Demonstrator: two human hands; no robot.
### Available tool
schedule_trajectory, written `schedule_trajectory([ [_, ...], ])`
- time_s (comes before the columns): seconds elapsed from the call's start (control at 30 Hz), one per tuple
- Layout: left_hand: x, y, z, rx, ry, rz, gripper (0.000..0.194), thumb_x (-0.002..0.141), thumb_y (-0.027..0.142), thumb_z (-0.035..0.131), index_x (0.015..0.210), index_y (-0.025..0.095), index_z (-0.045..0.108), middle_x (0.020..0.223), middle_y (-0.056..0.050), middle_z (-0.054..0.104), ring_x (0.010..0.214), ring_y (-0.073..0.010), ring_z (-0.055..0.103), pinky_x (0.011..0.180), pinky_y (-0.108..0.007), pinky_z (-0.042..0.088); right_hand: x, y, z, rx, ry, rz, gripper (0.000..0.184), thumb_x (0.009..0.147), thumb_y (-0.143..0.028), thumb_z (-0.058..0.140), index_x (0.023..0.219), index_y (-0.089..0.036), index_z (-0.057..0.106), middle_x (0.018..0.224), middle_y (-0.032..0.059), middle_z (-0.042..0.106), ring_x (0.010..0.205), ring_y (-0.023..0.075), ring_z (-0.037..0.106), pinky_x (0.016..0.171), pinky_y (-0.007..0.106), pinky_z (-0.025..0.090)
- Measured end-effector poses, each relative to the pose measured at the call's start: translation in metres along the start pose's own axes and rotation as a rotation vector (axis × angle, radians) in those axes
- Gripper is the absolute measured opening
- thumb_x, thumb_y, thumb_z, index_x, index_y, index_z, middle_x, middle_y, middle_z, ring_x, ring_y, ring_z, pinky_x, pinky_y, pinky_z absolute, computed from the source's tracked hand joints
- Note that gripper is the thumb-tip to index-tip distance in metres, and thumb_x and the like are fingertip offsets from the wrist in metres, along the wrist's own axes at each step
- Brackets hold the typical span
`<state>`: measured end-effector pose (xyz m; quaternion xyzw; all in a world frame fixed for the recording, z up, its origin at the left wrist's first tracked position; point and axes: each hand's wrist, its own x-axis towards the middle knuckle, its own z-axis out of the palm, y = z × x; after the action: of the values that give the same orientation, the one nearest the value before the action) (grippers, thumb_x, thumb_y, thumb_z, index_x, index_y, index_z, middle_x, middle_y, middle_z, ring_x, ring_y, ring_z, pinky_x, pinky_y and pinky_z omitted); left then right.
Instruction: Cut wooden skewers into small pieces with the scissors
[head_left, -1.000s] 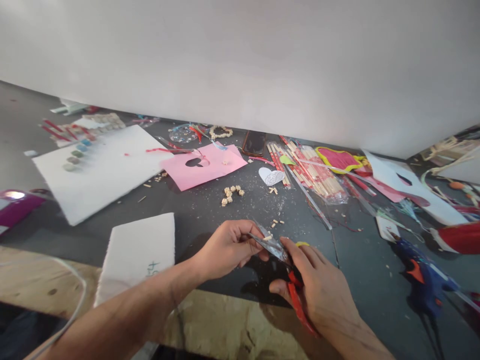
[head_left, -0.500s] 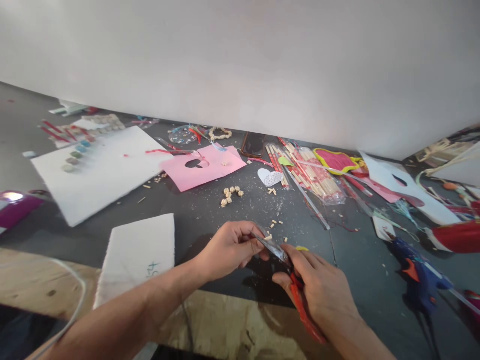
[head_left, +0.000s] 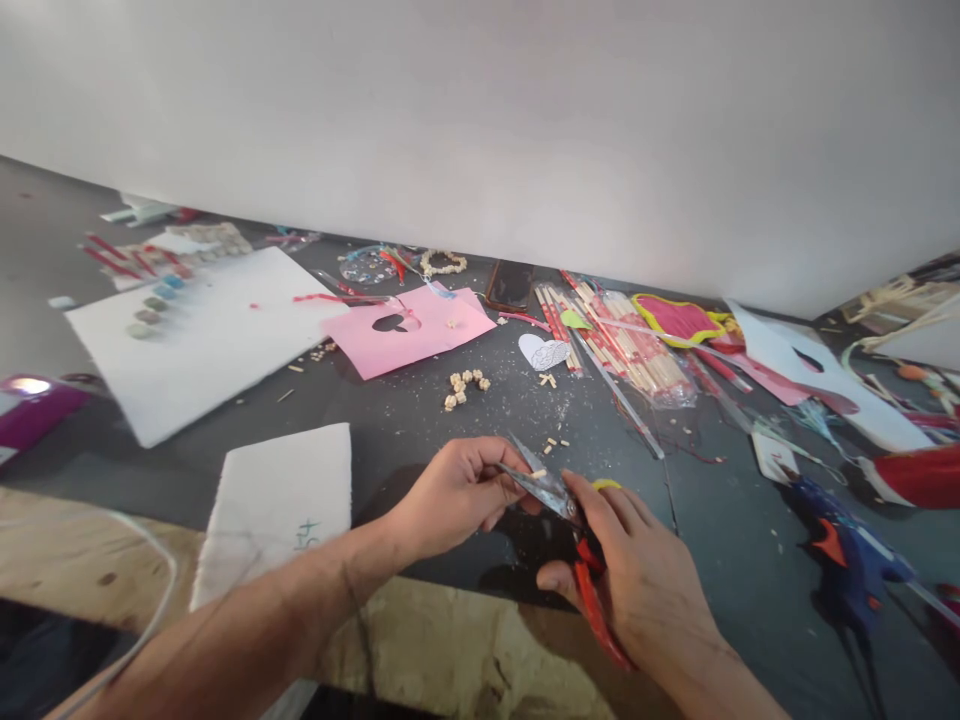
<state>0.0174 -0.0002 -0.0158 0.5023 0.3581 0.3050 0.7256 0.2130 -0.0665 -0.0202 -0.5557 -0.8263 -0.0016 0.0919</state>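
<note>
We've got the left hand (head_left: 461, 497) pinching a short, pale wooden stick (head_left: 538, 474) between thumb and forefinger; most of it is hidden by the fingers, end sticking out between the blades. Right hand (head_left: 637, 555) is wrapped around the metal scissors with red handles (head_left: 561, 499), thumb on the near side. We see the blades parted in a narrow V, tips toward the left hand, stick end in the gap. Both hands are above the near edge of the dark grey worktop (head_left: 720, 530).

Just beyond the blades we have small cut pale wooden bits (head_left: 553, 442) lying loose. Farther out: a curved cluster of pale, knobbly wooden pieces (head_left: 465, 388); right of it, a white paper heart with a patterned half (head_left: 541, 351). Behind the cluster, a pink paper sheet with a dark cutout (head_left: 450, 340), overlapping a large white board (head_left: 232, 350). Black phone (head_left: 510, 286) by the wall. Clear bags of pale sticks with red marks (head_left: 645, 355) to the right, blue glue gun with orange trigger (head_left: 855, 560) well right of the right hand.
</note>
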Motion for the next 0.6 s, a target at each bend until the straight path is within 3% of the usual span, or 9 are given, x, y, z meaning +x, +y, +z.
schedule_trajectory([
  [0.37, 0.0001, -0.004, 0.0026, -0.065, -0.035, -0.032, 0.02, 0.075, 0.031, 0.061, 0.073, 0.012, 0.054, 0.062, -0.003, 0.064, 0.038, -0.0022, 0.035, 0.039, -0.017, 0.026, -0.0003, -0.0037, -0.0039, 0.01, 0.095, -0.027, 0.047, 0.087, -0.052, 0.038, 0.111, -0.014, 0.053, 0.083, 0.0077, 0.066, 0.075, 0.019, 0.063, 0.063, 0.028, 0.046],
  [0.6, -0.0017, 0.0017, 0.0032, 0.009, -0.014, -0.008, 0.022, 0.074, 0.033, 0.062, 0.073, 0.012, 0.054, 0.065, -0.002, 0.063, 0.043, -0.0037, 0.041, 0.042, -0.017, 0.032, -0.0008, -0.0022, -0.0002, 0.007, 0.091, 0.014, 0.043, 0.085, -0.049, 0.045, 0.111, -0.017, 0.052, 0.085, 0.006, 0.065, 0.078, 0.0198, 0.062, 0.065, 0.03, 0.045],
])
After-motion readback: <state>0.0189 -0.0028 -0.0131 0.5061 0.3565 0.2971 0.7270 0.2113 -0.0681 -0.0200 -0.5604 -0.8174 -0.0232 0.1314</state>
